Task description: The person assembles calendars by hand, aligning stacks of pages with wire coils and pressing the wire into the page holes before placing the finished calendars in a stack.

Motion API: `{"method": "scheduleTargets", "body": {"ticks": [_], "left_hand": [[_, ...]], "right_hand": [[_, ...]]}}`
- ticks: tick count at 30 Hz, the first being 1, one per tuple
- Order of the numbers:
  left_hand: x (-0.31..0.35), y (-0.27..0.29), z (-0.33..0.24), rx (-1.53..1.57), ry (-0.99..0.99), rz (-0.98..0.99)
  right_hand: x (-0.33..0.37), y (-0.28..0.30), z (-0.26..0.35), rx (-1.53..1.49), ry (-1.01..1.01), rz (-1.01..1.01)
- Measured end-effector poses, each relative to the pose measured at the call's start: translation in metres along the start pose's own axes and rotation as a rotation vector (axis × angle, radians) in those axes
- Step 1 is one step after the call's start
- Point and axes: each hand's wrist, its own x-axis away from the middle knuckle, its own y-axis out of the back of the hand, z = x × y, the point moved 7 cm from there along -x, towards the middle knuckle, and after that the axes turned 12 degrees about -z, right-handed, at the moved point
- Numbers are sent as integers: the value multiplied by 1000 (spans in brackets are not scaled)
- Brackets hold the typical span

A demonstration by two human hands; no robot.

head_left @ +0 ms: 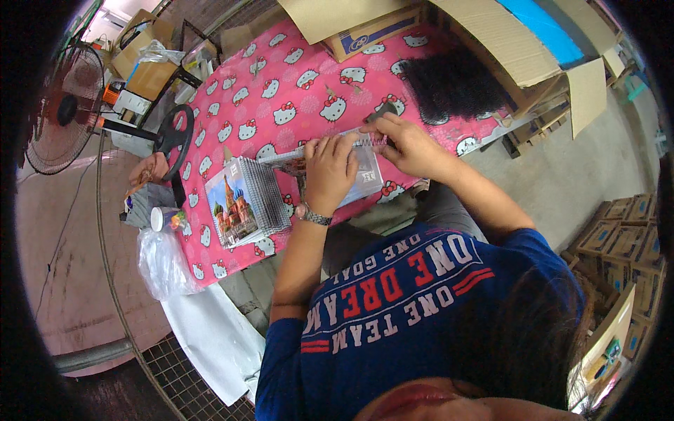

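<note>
A spiral notebook (368,175) with a pale, clear-looking cover lies at the table's near edge, its coil along the far side. My left hand (330,168), a watch on the wrist, rests on it with bent fingers at the bound edge; the thumb is hidden. At the coil's right end, my right hand (407,144) is closed around a small dark grey tool (382,112), whose kind I cannot make out. Left of my hands stands a stack of spiral notebooks (239,203), the top cover picturing colourful domes. A heap of black plastic coils (453,84) lies at the far right.
A pink patterned cloth covers the table (239,133). Open cardboard boxes (505,42) stand at the back right. On the left are a fan (67,109), a white cup (167,219) and a clear plastic bag (163,263). Stacked cartons (625,231) sit at the right.
</note>
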Motion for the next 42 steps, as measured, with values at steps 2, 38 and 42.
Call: {"method": "scheduleTargets", "body": {"ticks": [2, 38, 42], "left_hand": [[1, -2, 0, -17, -15, 48], [19, 8, 1, -34, 155, 62], [14, 6, 5, 40, 174, 79]], "right_hand": [[0, -4, 3, 83, -177, 99], [-11, -37, -27, -1028, -371, 773], [-15, -42, -53, -1055, -503, 604]]}}
